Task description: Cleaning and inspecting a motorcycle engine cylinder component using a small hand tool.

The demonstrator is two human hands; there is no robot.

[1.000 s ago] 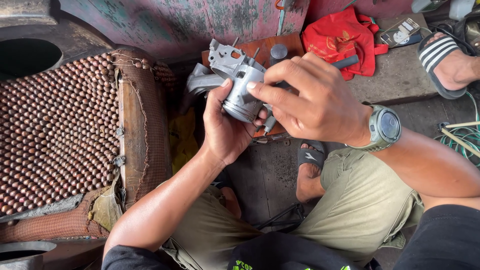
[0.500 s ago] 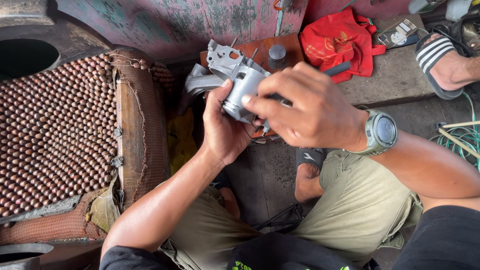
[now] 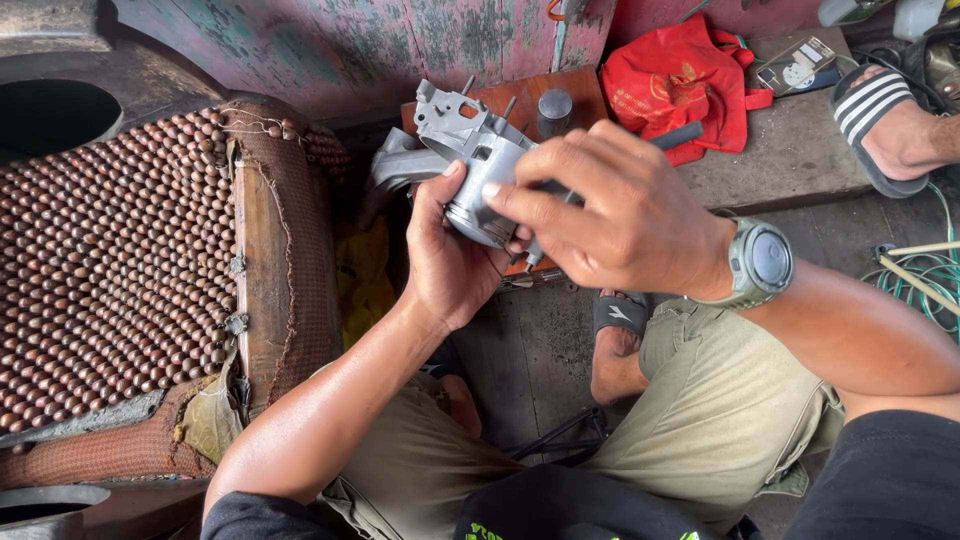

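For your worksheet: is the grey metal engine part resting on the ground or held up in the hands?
Held up: the left hand cups the grey metal engine part from below, the right hand covers it.

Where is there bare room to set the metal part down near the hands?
Bare concrete ledge lies between the red bag and the sandalled foot. Dark floor between the knees is partly free. The wooden board is crowded with a small cylinder. Both hands, left hand and right hand, hold the metal part.

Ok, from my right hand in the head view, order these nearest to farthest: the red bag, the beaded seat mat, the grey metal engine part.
1. Grey metal engine part: touching right hand.
2. Red bag: above, behind.
3. Beaded seat mat: far left.
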